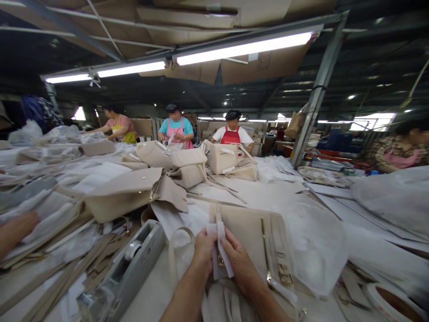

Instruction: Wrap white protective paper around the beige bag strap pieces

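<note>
Hands meet low at the desk's near edge; left hand and right hand both pinch a white paper strip over the buckle of a beige handbag lying flat; a grey tape dispenser sits just left; co-workers' bags pile beyond.

Left hand: bare, no glove, ring or watch is seen.
Right hand: bare, no glove or ring is seen; short fingernails are shown.
Left forearm: uncovered up to the bottom edge of the view; no sleeve is seen.
Right forearm: uncovered up to the bottom edge; no sleeve or wristband is seen.
Rest of body: not shown.
</note>
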`<state>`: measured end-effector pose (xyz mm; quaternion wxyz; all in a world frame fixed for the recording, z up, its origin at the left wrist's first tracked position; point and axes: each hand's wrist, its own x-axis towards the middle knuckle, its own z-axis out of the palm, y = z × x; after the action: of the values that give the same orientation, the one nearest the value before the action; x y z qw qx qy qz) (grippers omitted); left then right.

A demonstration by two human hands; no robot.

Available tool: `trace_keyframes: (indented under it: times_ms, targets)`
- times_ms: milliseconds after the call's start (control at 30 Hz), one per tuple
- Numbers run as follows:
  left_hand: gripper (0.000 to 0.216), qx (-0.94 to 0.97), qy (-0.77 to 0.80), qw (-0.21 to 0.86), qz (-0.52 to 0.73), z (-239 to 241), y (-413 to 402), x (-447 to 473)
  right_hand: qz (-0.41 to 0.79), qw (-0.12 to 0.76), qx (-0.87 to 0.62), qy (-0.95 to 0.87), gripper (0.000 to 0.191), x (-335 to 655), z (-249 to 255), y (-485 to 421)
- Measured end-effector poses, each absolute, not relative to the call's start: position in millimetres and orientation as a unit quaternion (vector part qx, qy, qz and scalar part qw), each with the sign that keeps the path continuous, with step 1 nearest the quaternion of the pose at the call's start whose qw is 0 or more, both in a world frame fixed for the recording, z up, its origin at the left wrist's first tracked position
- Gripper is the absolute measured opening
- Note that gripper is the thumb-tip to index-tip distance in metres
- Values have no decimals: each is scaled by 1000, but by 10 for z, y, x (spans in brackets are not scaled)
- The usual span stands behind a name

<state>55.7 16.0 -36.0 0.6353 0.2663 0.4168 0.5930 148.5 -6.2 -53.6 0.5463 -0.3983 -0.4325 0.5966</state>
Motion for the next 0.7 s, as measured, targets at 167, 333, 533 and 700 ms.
trace_keyframes:
  times_ms: [167,333,533,700]
  targets:
    - [31,282,408,656,569,-394,154,535,520,569,-455,-446,66,1444,-657,14]
    - [32,310,423,649,552,-452,183,522,498,580,-459,-453,70,1447,-697,44]
    - [26,325,439,628,554,-463,255,420,657,484,-340,-467,88,1504,-536,-110]
    - [26,332,434,606,578,-459,276,364,651,441,-358,-504,95,1554,-465,-151]
